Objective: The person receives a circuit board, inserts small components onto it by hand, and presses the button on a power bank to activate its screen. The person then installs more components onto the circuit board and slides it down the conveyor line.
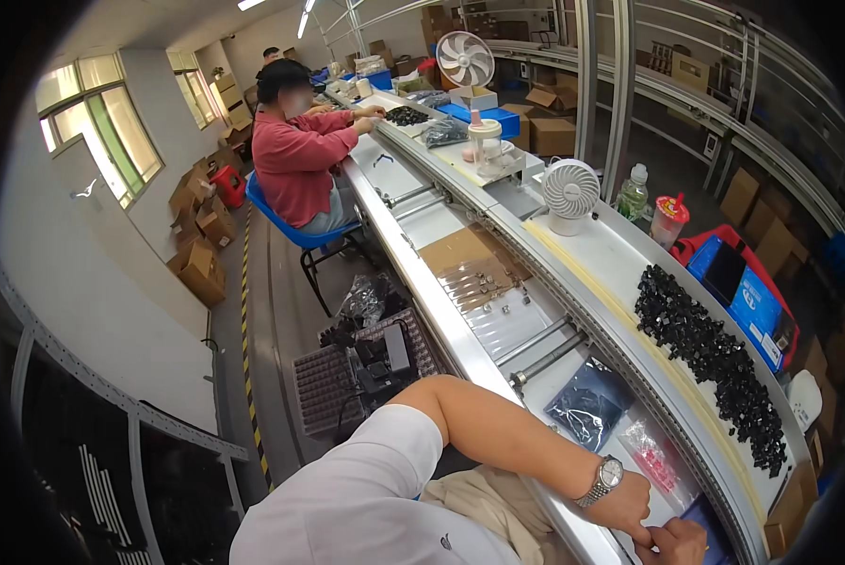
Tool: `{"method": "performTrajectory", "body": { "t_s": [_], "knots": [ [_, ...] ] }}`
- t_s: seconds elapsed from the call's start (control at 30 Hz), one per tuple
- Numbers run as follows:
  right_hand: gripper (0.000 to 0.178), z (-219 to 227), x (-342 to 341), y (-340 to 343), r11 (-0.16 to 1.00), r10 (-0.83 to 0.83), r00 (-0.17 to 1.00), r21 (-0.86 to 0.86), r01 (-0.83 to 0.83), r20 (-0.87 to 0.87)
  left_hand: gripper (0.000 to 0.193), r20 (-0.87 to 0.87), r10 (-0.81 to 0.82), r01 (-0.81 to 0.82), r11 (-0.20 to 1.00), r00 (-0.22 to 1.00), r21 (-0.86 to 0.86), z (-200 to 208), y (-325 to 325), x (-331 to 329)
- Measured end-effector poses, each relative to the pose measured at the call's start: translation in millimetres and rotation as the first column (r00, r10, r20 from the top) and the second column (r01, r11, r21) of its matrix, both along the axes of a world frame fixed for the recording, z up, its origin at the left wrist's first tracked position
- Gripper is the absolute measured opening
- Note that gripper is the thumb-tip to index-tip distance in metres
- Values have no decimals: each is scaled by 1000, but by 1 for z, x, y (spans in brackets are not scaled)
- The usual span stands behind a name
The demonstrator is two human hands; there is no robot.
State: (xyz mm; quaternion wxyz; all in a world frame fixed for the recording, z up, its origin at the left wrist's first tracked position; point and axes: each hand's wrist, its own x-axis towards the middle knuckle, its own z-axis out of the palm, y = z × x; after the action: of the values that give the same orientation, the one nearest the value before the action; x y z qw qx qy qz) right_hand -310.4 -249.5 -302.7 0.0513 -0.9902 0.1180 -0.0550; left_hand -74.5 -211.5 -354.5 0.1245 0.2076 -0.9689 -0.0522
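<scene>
At the lower right, my left hand (622,504) is bent down over the bench, with a metal watch (608,474) on its wrist. My right hand (677,543) meets it at the bottom edge of the picture. The fingertips of both hands come together in a pinch, and whatever lies between them is too small or hidden. Under and beside my right hand shows a dark blue surface (715,527). Close to my left hand lies a clear bag of pink and white pieces (653,454). Farther along sits a dark plastic bag (587,400).
A long heap of small black parts (700,358) fills the raised shelf beyond the rail. Past it stand a white fan (570,193), a bottle (633,193) and a red-lidded cup (669,221). Small metal parts (484,282) lie up the bench. A co-worker (295,155) sits at the far left.
</scene>
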Motion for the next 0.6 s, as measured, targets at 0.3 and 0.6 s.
{"method": "performTrajectory", "body": {
  "t_s": [0.3,0.6],
  "knots": [
    [11,-8,-6,-2,999,-2,999,40,4,-42,23,-19,-15,15,1000,1000,-2,2,4,0],
    [21,7,7,15,989,-148,988,-22,149,38,22,-23,10,-11,999,1000,-36,3,4,-3]
  ]
}}
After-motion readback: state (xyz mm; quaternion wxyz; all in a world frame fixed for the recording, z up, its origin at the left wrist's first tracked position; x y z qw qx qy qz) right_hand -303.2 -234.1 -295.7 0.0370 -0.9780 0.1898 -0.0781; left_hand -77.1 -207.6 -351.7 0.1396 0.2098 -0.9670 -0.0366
